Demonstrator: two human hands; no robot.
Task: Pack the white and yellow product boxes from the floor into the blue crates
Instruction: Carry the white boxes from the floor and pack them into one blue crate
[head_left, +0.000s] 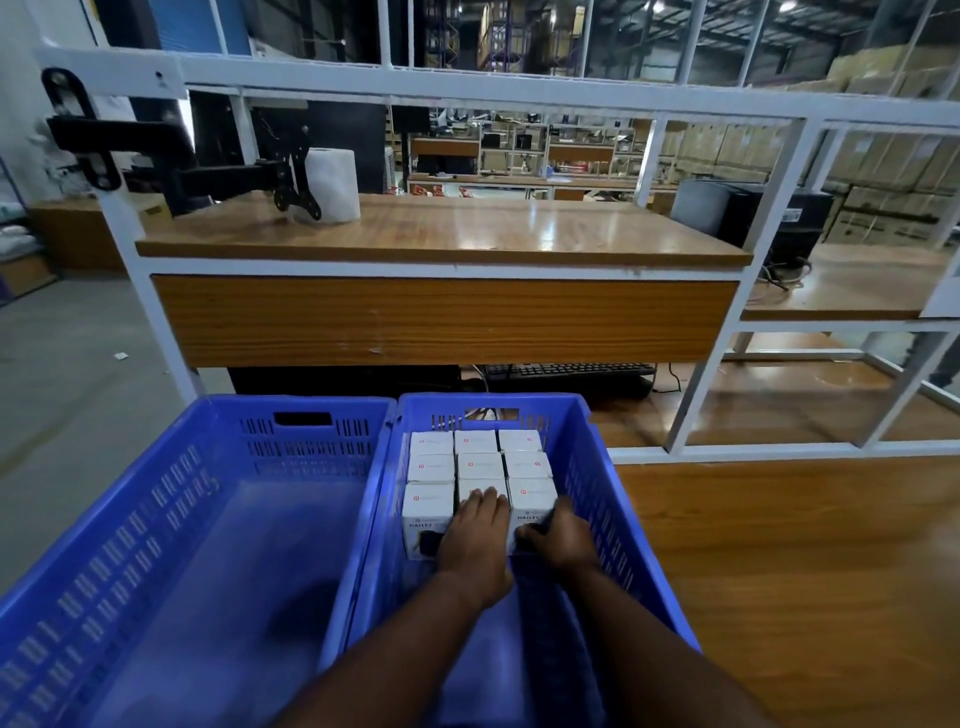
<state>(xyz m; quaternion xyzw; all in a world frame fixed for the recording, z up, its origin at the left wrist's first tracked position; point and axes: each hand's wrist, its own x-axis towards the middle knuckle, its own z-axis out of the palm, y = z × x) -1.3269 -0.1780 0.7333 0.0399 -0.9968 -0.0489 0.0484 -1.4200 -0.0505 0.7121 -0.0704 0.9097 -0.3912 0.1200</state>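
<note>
Two blue crates stand side by side in front of me. The right crate (587, 452) holds several white product boxes (475, 441) packed upright in three rows at its far end. My left hand (475, 540) lies over the near middle box, fingers straight on its top. My right hand (558, 538) grips the near right box (532, 496), fingers curled round its right side and front. The near left box (427, 512) shows its printed front. The left crate (171, 499) has nothing in it.
A wooden workbench in a white metal frame (441, 228) rises just behind the crates, with a white roll (335, 184) and a black monitor arm (156, 140) on it. A keyboard (566, 370) sits beneath. Wooden flooring lies to the right, grey concrete to the left.
</note>
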